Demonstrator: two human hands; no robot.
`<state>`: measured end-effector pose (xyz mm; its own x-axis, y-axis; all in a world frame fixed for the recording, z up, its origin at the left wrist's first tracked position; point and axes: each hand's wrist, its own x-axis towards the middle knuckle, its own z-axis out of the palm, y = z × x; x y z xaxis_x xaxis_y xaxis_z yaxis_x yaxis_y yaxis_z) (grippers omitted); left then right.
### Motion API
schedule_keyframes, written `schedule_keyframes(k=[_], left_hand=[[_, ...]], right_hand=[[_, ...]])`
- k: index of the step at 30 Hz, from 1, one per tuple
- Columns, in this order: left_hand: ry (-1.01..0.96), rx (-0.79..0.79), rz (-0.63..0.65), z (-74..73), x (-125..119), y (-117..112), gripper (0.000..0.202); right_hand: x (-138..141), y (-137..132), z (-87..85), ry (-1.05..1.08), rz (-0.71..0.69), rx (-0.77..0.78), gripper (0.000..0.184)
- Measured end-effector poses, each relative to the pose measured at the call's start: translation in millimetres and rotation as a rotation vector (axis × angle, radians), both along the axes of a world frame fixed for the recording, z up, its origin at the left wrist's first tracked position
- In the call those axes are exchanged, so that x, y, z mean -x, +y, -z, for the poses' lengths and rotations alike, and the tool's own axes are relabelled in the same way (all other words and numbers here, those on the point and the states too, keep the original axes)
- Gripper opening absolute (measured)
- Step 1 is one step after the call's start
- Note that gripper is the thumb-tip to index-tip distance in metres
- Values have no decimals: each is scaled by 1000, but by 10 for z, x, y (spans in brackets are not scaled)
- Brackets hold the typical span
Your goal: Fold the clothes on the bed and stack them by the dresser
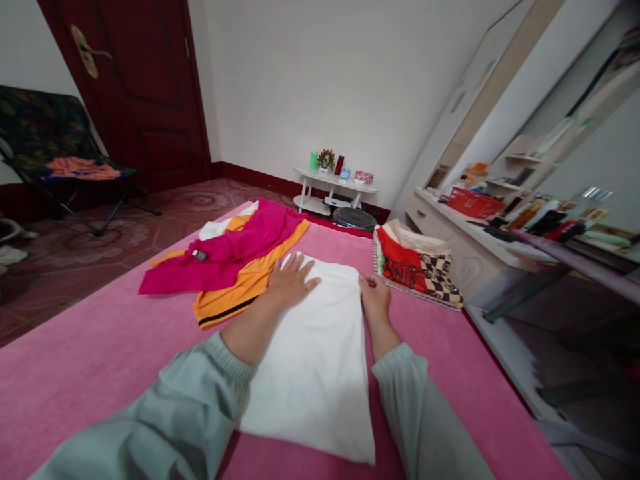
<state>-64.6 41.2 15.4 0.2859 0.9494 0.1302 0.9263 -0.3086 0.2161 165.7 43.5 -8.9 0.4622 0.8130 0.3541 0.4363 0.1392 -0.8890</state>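
A white garment [315,360] lies flat, folded lengthwise, on the pink bedspread [100,347]. My left hand [291,279] rests palm down on its upper left part, fingers spread out. My right hand [375,297] is at the garment's right edge near the top, fingers curled and pinching the cloth. To the left of my left hand lie a magenta garment [235,253] and an orange one [240,287] with a black stripe, heaped together.
A stack of folded clothes [420,267], red and checkered, sits at the bed's right edge. A white dresser [450,227] with a red basket [473,203] stands on the right. A small white shelf table [333,183], a dark door [140,87] and a folding chair [60,153] stand beyond.
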Motion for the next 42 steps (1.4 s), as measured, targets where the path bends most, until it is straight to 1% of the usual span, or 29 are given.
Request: schedule_keyframes(k=[2,5,6,8,10,12,14,16,18,20,21,22,23,25,27,29,31,34,36,37,39,42], left_hand=[[18,-43,-7,0,-14,-33,69],[62,-111,-9,-32,-44,-146,65],[77,-111,-7,-49,-47,-202,64],[98,-61,3,-81,-38,-349,64],[85,6,57,-96,-11,-551,66],[39,42,164,-90,34,-803,70],[0,53,280,-78,102,-1088,75],[-6,71,353,-84,195,-1374,76],[-6,95,410,-130,299,-1630,73],[-22,125,457,-226,391,-1820,71],[-34,146,488,-289,421,-1878,70],[-51,170,512,-357,436,-1903,66],[-73,192,525,-422,434,-1894,56],[-129,195,522,-518,378,-1763,36],[-172,124,482,-526,273,-1506,35],[-147,38,445,-435,160,-1179,38],[-71,-9,401,-277,75,-851,45],[-4,-68,304,-38,24,-457,48],[-13,-101,254,66,29,-275,49],[-21,-110,236,99,37,-203,51],[-34,-120,202,133,61,-85,57],[-33,-130,158,137,89,46,62]], right_hand=[[23,-84,-67,39,-23,30,33],[68,-301,-186,118,-127,115,38],[85,-399,-222,132,-172,141,40],[117,-631,-281,133,-271,183,48],[136,-893,-321,125,-375,238,57],[126,-1152,-343,116,-447,307,59],[83,-1379,-351,113,-487,367,53],[22,-1551,-358,96,-515,392,42],[-22,-1667,-389,-15,-510,377,29],[-5,-1735,-464,-266,-436,313,17],[37,-1755,-515,-408,-392,258,15],[102,-1767,-565,-532,-364,196,17],[190,-1768,-605,-620,-361,132,22],[408,-1730,-631,-682,-437,40,35],[629,-1624,-566,-674,-540,48,48],[779,-1442,-453,-713,-589,132,59],[817,-1198,-360,-827,-587,218,65],[680,-783,-320,-1012,-630,277,67],[518,-517,-319,-1061,-657,297,68],[431,-394,-311,-1063,-637,304,66],[258,-172,-265,-1036,-527,332,62],[43,84,-155,-994,-344,401,57]])
